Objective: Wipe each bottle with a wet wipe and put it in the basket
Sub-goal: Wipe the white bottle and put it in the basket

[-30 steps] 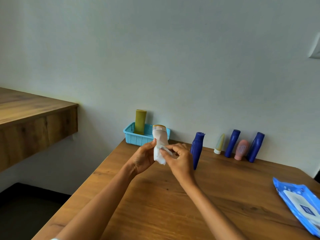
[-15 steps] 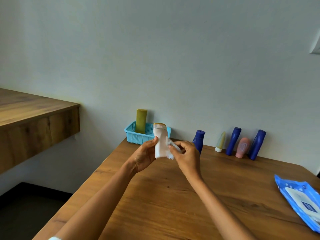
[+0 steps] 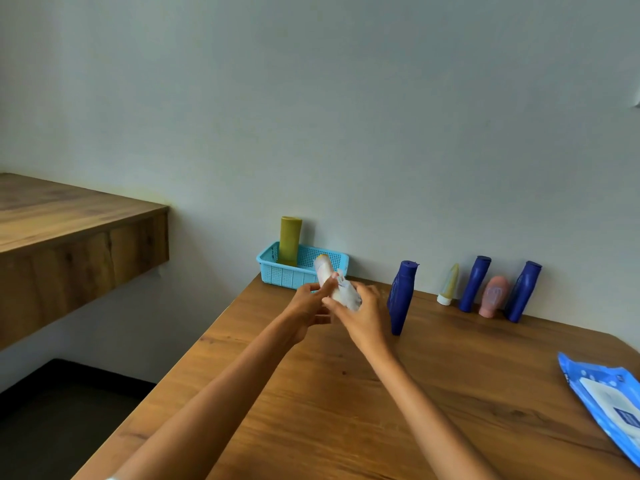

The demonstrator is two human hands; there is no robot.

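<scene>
Tilted now rather than upright, the white plastic bottle (image 3: 325, 273) is gripped by the left hand (image 3: 309, 308) above the desk's (image 3: 311, 393) far-left corner, while the right hand (image 3: 363, 315) pinches a crumpled white wet wipe (image 3: 348, 296) round it.

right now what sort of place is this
Probably a plain room at home: a long wooden table set against a bare pale wall, toiletry bottles lined up along it, and a small light-blue plastic basket.
</scene>
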